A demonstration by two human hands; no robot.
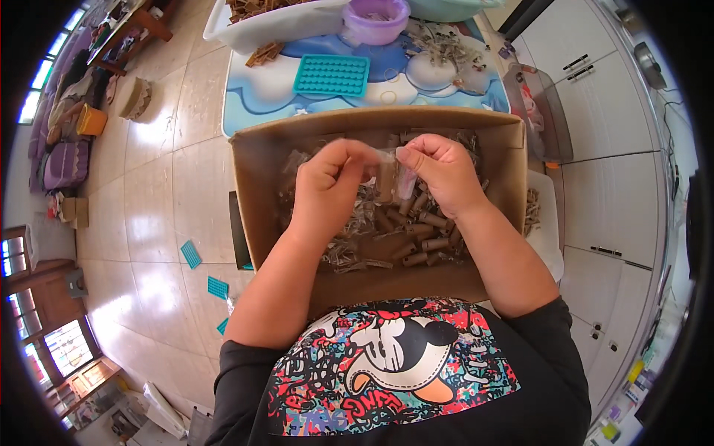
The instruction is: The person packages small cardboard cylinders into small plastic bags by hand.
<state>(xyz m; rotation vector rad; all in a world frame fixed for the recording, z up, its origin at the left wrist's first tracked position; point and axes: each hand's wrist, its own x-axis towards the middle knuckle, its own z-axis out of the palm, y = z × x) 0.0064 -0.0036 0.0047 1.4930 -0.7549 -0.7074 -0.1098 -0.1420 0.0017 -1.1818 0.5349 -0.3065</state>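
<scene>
Both of my hands are raised over a large cardboard box (379, 119). Between them is a small clear plastic bag (407, 183), which hangs below my right fingertips. My right hand (448, 177) pinches its top edge between thumb and fingers. My left hand (331, 178) is closed, with its fingertips pinched at the other side of the bag's top; its thumb is partly hidden. Lower in the box lie several short brown cardboard tubes (433, 220), to the right. Clear plastic packets (346, 245) are heaped to the left, beneath my left hand.
Beyond the box, a cloud-patterned table (260, 82) carries a teal tray (332, 75), a purple basin (375, 21), a white bin (297, 22) of brown pieces and a loose pile of small packets (446, 46). Teal trays (218, 288) lie on the left floor. White cabinets (610, 193) line the right.
</scene>
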